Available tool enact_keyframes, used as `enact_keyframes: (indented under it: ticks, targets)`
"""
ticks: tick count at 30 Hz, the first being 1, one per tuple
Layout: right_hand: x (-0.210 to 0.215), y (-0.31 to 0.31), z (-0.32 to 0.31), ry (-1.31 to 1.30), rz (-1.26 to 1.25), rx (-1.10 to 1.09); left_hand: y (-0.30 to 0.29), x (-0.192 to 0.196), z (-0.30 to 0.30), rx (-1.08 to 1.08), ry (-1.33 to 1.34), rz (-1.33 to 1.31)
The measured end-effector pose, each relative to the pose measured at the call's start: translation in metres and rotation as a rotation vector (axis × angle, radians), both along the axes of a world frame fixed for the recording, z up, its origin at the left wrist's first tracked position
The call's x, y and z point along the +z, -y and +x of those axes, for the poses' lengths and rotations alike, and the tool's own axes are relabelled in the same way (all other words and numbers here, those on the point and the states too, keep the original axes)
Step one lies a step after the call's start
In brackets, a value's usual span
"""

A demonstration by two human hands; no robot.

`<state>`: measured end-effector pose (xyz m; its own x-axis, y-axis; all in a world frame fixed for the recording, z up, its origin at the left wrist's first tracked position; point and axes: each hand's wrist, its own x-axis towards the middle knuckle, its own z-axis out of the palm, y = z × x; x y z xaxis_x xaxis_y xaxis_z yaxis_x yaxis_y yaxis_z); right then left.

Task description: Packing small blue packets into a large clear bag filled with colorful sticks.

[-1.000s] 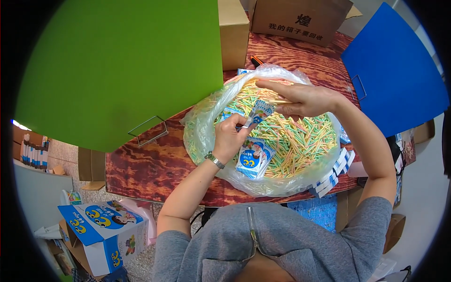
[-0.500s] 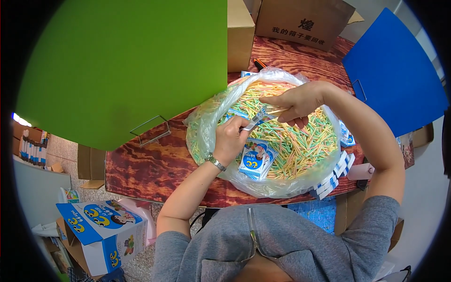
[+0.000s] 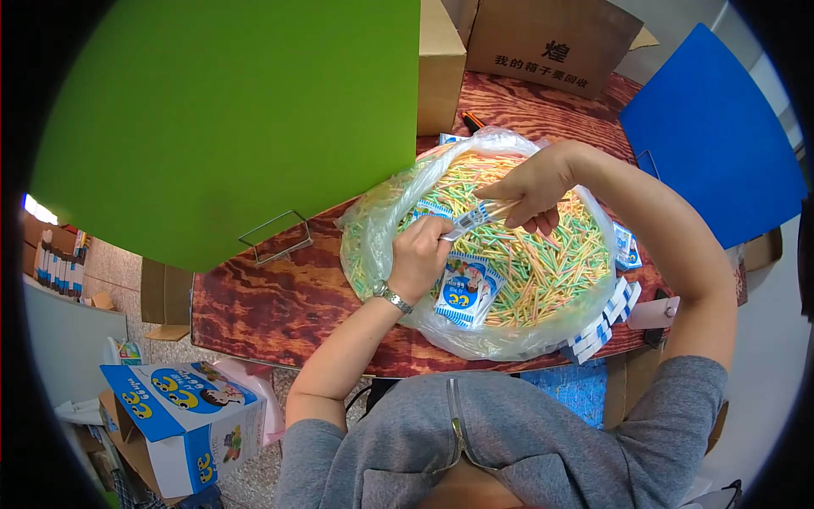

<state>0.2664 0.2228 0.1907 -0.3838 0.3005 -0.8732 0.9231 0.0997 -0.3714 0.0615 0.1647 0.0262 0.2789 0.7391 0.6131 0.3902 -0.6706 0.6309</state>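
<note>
My left hand [image 3: 418, 261], with a watch on its wrist, is closed on the lower end of a small blue-and-white packet [image 3: 467, 222]. My right hand [image 3: 543, 191] pinches several thin candy sticks [image 3: 502, 209], their ends at the packet's mouth. How far they reach inside is hard to make out. Both hands are above a wide clear plastic bag [image 3: 379, 233], rolled open and full of loose pink, yellow and green candy sticks [image 3: 551, 276]. On that pile, below my left hand, lie flat packets [image 3: 466, 290]; another packet [image 3: 431, 209] lies behind it.
A green panel [image 3: 229, 127] stands at left, a blue one [image 3: 712, 144] at right. Cardboard boxes [image 3: 543, 42] stand at the back of the red wood-grain table [image 3: 263, 318]. Stacked small packets [image 3: 604, 327] and a pink cylinder [image 3: 653, 313] are beside the bag. A printed carton [image 3: 191, 424] sits lower left.
The candy sticks in my right hand and the packet's mouth have come together. The packet has tipped toward the right hand. The whole view has shifted slightly.
</note>
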Motion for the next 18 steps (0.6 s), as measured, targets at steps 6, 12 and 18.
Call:
enact_keyframes:
  ticks: [6, 12, 18]
  targets:
    - [0.004, -0.004, -0.016, 0.097, 0.103, 0.122, 0.001, 0.004, 0.005, 0.005, -0.025, -0.022]
    - [0.025, 0.008, -0.041, 0.264, 0.341, 0.250, -0.001, 0.000, 0.009, -0.013, 0.004, -0.049]
    - [0.023, 0.007, -0.031, 0.051, 0.765, 0.383, -0.002, -0.004, 0.008, -0.077, 0.123, -0.169]
